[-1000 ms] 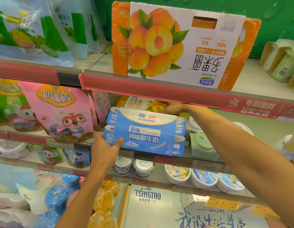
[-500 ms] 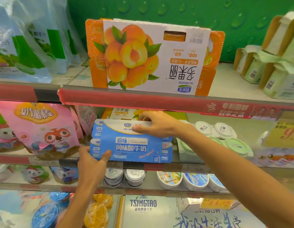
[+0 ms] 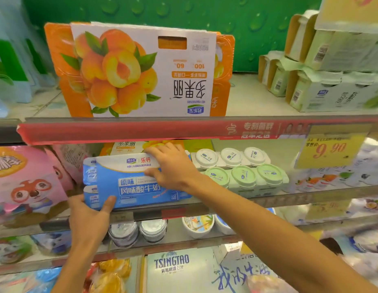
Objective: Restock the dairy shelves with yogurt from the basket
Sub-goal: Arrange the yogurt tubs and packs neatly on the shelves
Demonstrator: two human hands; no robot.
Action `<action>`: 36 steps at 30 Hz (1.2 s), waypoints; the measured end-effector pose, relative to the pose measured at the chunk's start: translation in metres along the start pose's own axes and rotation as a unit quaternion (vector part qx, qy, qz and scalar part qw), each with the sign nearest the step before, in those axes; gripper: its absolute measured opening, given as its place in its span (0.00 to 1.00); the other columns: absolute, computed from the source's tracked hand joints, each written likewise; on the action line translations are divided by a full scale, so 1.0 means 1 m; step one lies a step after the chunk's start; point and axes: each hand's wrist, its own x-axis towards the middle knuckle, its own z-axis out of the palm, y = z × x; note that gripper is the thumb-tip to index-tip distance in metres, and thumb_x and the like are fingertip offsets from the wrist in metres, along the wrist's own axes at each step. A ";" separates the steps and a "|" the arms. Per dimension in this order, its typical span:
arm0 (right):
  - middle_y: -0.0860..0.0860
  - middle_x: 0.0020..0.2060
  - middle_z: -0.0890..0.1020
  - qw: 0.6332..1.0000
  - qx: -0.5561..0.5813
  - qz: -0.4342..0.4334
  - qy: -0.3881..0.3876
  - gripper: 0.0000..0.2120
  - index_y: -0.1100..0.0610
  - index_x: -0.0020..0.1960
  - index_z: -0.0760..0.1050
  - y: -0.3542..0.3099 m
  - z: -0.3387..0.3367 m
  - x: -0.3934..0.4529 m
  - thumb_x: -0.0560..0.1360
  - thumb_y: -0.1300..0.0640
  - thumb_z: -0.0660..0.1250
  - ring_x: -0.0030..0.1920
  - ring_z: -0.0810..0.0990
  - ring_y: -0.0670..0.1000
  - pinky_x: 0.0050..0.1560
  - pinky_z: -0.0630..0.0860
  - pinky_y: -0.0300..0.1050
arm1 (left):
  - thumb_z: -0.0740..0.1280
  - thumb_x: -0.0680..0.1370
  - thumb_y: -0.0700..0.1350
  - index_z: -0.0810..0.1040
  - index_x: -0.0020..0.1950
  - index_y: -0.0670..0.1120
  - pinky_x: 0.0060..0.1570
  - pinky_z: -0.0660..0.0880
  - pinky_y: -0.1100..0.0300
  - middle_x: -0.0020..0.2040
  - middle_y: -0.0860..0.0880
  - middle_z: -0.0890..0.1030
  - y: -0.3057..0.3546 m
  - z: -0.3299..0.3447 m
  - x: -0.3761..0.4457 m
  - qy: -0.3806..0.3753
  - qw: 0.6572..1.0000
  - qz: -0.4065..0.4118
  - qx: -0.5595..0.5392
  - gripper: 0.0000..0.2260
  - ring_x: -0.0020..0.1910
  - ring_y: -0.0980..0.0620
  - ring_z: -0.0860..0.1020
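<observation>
Shelving fills the view, three tiers against a green back wall (image 3: 184,17). Top shelf (image 3: 247,98): big orange peach-print carton (image 3: 141,70), standing upside down at the front edge; pale green multipacks (image 3: 332,81) stacked to its right. Red price rail (image 3: 141,131) runs under the carton, and a yellow tag reading 9.90 (image 3: 330,150) hangs from it at right.

Middle shelf (image 3: 310,196): pink cartoon-fox bags (image 3: 25,182) crowd in at left, touching or nearly touching the blue pack's left end. White- and green-lidded cup trays (image 3: 243,168) sit just beside its right end. A second peach carton (image 3: 129,146) stands directly behind it.

Lower tier: foil-lidded tubs (image 3: 139,231), printed cups (image 3: 197,224), a Tsingtao box (image 3: 173,265) below.

Blue yogurt multipack (image 3: 129,182) rests at the front edge of the middle shelf, long face out. Blue and white sleeve, bold white Chinese lettering, cup ends showing at its left side.

Left hand (image 3: 88,216): grip grasping the pack's lower left corner, thumb up over the front face. Right hand (image 3: 173,166): grip grasping the pack's upper right, fingers over the top edge, thumb on the front face.
</observation>
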 end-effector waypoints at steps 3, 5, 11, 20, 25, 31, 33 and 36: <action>0.51 0.68 0.75 0.998 -0.006 0.025 -0.052 0.28 0.51 0.74 0.67 0.001 -0.008 0.009 0.78 0.41 0.66 0.67 0.70 0.55 0.68 0.60 0.53 | 0.75 0.74 0.49 0.69 0.59 0.41 0.50 0.75 0.43 0.54 0.43 0.80 0.005 0.001 0.003 -0.005 1.000 0.000 -0.002 0.22 0.51 0.42 0.79; 0.52 0.69 0.75 0.997 -0.017 0.030 -0.073 0.29 0.50 0.75 0.66 0.001 -0.011 0.012 0.78 0.39 0.65 0.68 0.69 0.56 0.68 0.61 0.54 | 0.74 0.75 0.47 0.66 0.59 0.43 0.50 0.74 0.44 0.54 0.44 0.78 0.008 0.002 0.006 -0.012 1.000 0.005 -0.003 0.21 0.51 0.42 0.77; 0.51 0.70 0.74 0.995 -0.005 0.030 -0.097 0.27 0.49 0.75 0.66 0.007 -0.018 0.010 0.80 0.40 0.62 0.69 0.69 0.56 0.68 0.65 0.57 | 0.74 0.76 0.47 0.64 0.66 0.42 0.53 0.73 0.48 0.57 0.48 0.76 0.011 -0.002 0.008 -0.037 0.999 0.011 0.000 0.26 0.53 0.47 0.76; 0.48 0.68 0.76 0.996 0.012 0.052 -0.066 0.23 0.47 0.72 0.69 0.011 -0.021 0.001 0.80 0.38 0.61 0.68 0.72 0.55 0.66 0.67 0.58 | 0.73 0.76 0.47 0.69 0.67 0.45 0.53 0.74 0.49 0.57 0.50 0.78 0.014 -0.006 0.006 -0.046 0.998 0.041 0.017 0.22 0.53 0.48 0.77; 0.48 0.68 0.76 0.997 0.012 0.047 -0.063 0.23 0.46 0.71 0.70 0.015 -0.019 -0.001 0.80 0.38 0.61 0.68 0.72 0.55 0.66 0.66 0.57 | 0.72 0.77 0.47 0.69 0.65 0.44 0.54 0.76 0.48 0.57 0.49 0.77 0.012 -0.003 -0.001 -0.034 0.998 0.053 0.019 0.21 0.54 0.47 0.77; 0.50 0.65 0.78 0.996 0.005 0.058 -0.065 0.24 0.47 0.71 0.71 0.019 -0.015 -0.003 0.79 0.37 0.60 0.65 0.73 0.56 0.63 0.67 0.56 | 0.72 0.77 0.48 0.69 0.66 0.45 0.53 0.75 0.52 0.57 0.51 0.77 0.010 -0.003 -0.008 -0.041 0.997 0.063 0.015 0.21 0.53 0.50 0.77; 0.50 0.66 0.77 0.996 0.007 0.057 -0.064 0.24 0.47 0.72 0.70 0.019 -0.015 -0.004 0.80 0.37 0.60 0.66 0.72 0.56 0.65 0.66 0.56 | 0.71 0.77 0.48 0.69 0.66 0.45 0.54 0.75 0.51 0.57 0.51 0.77 0.011 -0.003 -0.009 -0.039 0.997 0.064 0.017 0.21 0.54 0.50 0.76; 0.50 0.67 0.76 0.996 0.009 0.058 -0.063 0.25 0.47 0.72 0.69 0.017 -0.016 -0.005 0.80 0.37 0.60 0.67 0.72 0.55 0.66 0.65 0.56 | 0.71 0.78 0.49 0.69 0.67 0.45 0.53 0.74 0.53 0.57 0.52 0.76 0.011 -0.004 -0.010 -0.042 0.997 0.063 0.019 0.22 0.54 0.51 0.76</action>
